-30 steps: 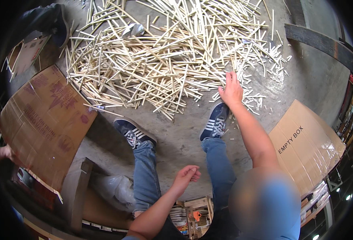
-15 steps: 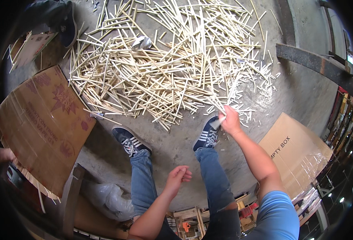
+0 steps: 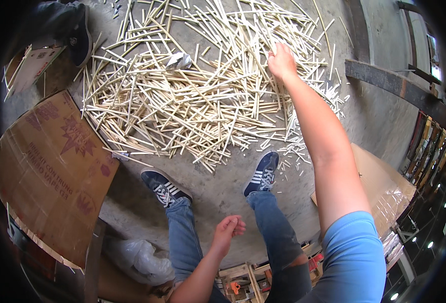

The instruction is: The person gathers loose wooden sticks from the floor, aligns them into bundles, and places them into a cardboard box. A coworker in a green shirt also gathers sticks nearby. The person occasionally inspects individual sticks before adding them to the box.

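A wide heap of thin pale wooden sticks (image 3: 182, 101) is strewn over the concrete floor in front of my feet. My right hand (image 3: 282, 61) reaches out over the right part of this heap. Its fingers are curled down on a wooden stick, and the fingertips are partly hidden. Nearer to me, my left hand (image 3: 228, 233) hangs over the floor between my knees, fingers loosely apart and holding nothing. A crumpled silvery scrap (image 3: 179, 61) lies on the heap. Short broken bits (image 3: 294, 146) are scattered at its near right edge.
A printed brown cardboard box (image 3: 56, 166) stands at left, another carton (image 3: 379, 177) at right. A dark metal beam (image 3: 394, 81) juts in at the right. Another person's shoe (image 3: 81, 43) is at upper left. A clear plastic bag (image 3: 139, 260) lies by my left leg.
My right hand has gone from beside my right shoe, where it held sticks, forward onto the heap. The left hand barely moved. Another person's hand has left the left box's edge.
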Motion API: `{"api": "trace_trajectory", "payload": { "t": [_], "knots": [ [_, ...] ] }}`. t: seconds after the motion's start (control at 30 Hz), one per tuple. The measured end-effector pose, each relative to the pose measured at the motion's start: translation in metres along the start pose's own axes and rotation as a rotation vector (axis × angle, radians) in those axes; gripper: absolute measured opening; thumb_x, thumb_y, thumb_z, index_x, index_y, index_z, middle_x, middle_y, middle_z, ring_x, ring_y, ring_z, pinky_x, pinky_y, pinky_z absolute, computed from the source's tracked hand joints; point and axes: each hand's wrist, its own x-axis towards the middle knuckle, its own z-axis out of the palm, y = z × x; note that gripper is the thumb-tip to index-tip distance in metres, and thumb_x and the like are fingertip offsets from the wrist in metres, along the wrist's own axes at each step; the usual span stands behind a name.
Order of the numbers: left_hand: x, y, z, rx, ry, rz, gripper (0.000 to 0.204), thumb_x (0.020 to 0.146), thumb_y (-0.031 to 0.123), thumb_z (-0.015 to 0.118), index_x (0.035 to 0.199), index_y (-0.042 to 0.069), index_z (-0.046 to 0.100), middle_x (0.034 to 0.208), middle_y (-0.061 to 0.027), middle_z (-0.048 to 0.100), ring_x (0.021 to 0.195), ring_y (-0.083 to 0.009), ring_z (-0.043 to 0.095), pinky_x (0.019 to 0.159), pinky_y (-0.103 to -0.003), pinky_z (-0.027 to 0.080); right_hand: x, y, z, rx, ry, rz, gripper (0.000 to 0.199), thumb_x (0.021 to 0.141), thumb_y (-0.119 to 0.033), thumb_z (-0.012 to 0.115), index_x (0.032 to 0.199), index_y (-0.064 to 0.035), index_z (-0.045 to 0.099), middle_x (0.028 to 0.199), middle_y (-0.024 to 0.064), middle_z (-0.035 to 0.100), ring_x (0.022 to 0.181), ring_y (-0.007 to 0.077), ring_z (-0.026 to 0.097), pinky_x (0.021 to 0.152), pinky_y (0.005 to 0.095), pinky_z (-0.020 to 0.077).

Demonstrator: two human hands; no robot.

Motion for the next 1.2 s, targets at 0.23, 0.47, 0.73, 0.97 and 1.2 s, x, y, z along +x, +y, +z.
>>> {"api": "trace_trajectory", "payload": {
  "t": [0.23,0.47,0.73,0.97,1.2],
  "knots": [
    [-0.002,0.000,-0.002,-0.032,0.005,-0.006,0.027,0.102,0.022,0.047,0.119,0.003,0.057,0.100,-0.0079,0.065,0.088,-0.0161,0.063,0.079,-0.030,0.052,-0.032,-0.073,0.038,0.155,-0.040,-0.003,0.092,0.084,-0.064,0.055,0.144,0.0001,0.029,0.141,0.0253,0.039,0.137,0.0359,0.032,0.116,0.0474,0.0157],
    [0.001,0.004,0.000,-0.021,-0.009,0.001,0.028,0.103,0.022,0.046,0.120,0.002,0.056,0.100,-0.0077,0.065,0.089,-0.0160,0.063,0.080,-0.030,0.051,-0.054,-0.129,0.030,0.142,-0.237,0.373,0.135,0.061,-0.079,0.068,0.155,-0.0113,-0.001,0.154,0.0349,0.003,0.142,0.0528,0.011,0.117,0.0524,0.0086],
    [0.000,0.003,0.001,-0.014,-0.002,0.014,0.028,0.103,0.021,0.045,0.120,0.002,0.057,0.100,-0.0075,0.065,0.089,-0.0161,0.063,0.079,-0.030,0.051,-0.050,-0.139,0.026,0.120,-0.303,0.681,0.110,0.065,-0.048,0.082,0.148,-0.0088,0.021,0.138,0.0302,0.042,0.129,0.0392,0.043,0.110,0.0474,0.0324],
    [0.003,0.002,0.001,0.003,0.008,0.021,0.027,0.102,0.021,0.046,0.119,0.002,0.057,0.098,-0.0079,0.065,0.087,-0.0164,0.064,0.076,-0.030,0.052,-0.079,-0.070,0.031,0.254,-0.423,0.580,0.044,0.068,-0.032,0.076,0.099,-0.0004,0.070,0.103,0.0163,0.071,0.091,0.0297,0.069,0.083,0.0376,0.0540],
    [0.010,0.013,-0.004,0.006,0.062,0.087,0.027,0.101,0.024,0.049,0.116,0.003,0.057,0.097,-0.0079,0.065,0.085,-0.0163,0.064,0.076,-0.030,0.052,-0.092,0.008,-0.045,0.848,-0.328,0.380,0.025,0.071,-0.011,0.071,0.091,0.0033,0.066,0.083,0.0116,0.070,0.073,0.0175,0.066,0.068,0.0307,0.0524]
  ]
}}
